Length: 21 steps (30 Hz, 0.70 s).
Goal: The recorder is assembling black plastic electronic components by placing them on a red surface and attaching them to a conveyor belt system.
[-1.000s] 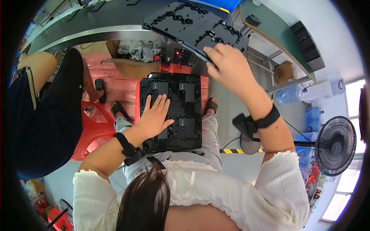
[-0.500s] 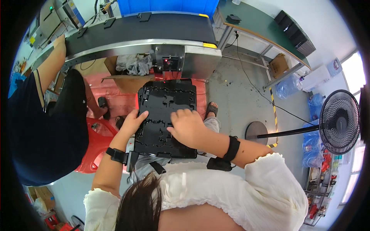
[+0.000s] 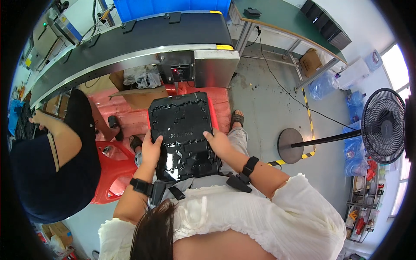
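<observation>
A glossy black moulded plastic tray (image 3: 184, 117) with shallow shaped recesses lies across my lap, turned slightly. My left hand (image 3: 151, 149) grips its left edge, thumb on top and the fingers out of sight beneath. At the right edge, my right hand (image 3: 219, 143) holds on the same way, with its thumb on the upper face. Whether the tray is one sheet or a stack, I cannot tell. Part of something red (image 3: 212, 113) shows beside the tray's upper right edge.
Ahead runs a conveyor belt (image 3: 143, 41) carrying several flat black pieces. To the left, a co-worker (image 3: 47, 173) sits on a red plastic stool (image 3: 113, 169). An open cardboard box (image 3: 138, 97) is under the belt. A black fan (image 3: 383, 125) and green table (image 3: 277, 21) stand right.
My right hand has moved from the tray's upper face to its right edge. The tray has turned slightly. Pieces on the belt have shifted right; the co-worker's arm has drawn back from it.
</observation>
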{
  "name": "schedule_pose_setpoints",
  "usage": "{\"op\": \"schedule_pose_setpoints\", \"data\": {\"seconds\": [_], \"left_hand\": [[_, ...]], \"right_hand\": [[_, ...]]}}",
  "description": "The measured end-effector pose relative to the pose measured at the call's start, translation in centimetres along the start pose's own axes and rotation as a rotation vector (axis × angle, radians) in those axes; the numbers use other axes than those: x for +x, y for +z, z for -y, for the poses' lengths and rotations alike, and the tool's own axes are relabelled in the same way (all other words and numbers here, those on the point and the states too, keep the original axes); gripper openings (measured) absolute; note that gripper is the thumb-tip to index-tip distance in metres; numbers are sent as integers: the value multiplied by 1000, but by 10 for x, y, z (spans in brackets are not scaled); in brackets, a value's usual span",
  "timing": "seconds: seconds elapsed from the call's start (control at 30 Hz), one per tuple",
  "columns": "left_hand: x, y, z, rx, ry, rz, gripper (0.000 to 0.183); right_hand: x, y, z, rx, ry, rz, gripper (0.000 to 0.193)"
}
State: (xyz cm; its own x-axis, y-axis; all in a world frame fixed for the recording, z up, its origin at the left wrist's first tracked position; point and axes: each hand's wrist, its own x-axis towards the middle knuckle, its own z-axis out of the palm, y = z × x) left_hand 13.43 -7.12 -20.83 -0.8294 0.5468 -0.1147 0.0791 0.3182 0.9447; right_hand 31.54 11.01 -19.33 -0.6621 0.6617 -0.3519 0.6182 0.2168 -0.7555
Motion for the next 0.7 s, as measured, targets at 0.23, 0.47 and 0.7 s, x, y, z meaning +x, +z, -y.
{"op": "schedule_pose_setpoints", "data": {"seconds": [0.23,0.47,0.7], "left_hand": [[-14,-3,-10,243,2,8,48],[9,-64,-136,276,244,116,27],[216,-15,-288,592,1137,-23,33]], "right_hand": [[8,-26,21,-217,1,160,60],[58,-235,209,-157,-430,303,30],[226,-250,238,-267,-126,-297,64]]}}
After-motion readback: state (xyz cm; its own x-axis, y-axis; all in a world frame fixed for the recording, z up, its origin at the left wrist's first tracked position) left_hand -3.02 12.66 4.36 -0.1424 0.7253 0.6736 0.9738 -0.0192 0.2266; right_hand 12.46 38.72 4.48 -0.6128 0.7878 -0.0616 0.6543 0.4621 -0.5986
